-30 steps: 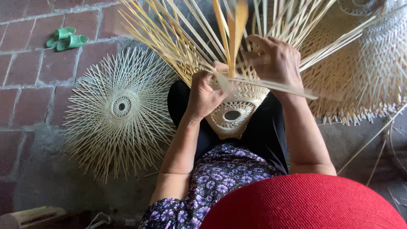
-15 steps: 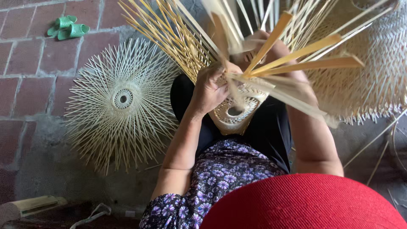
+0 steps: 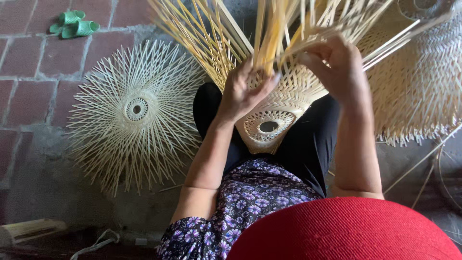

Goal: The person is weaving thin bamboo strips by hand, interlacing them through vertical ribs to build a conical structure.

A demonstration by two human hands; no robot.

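There is one view only, from a camera worn on the person's head, looking almost straight down over a red hat brim (image 3: 344, 231) that fills the lower right of the frame. It sits close above the lap, so both forearms rise up the middle of the frame. The brick floor (image 3: 29, 62) fills the upper left, farther off. No second view shares the scene.

left hand (image 3: 243, 94) raised, fingers curled in a grip; right hand (image 3: 334, 62) raised, fingers pinched
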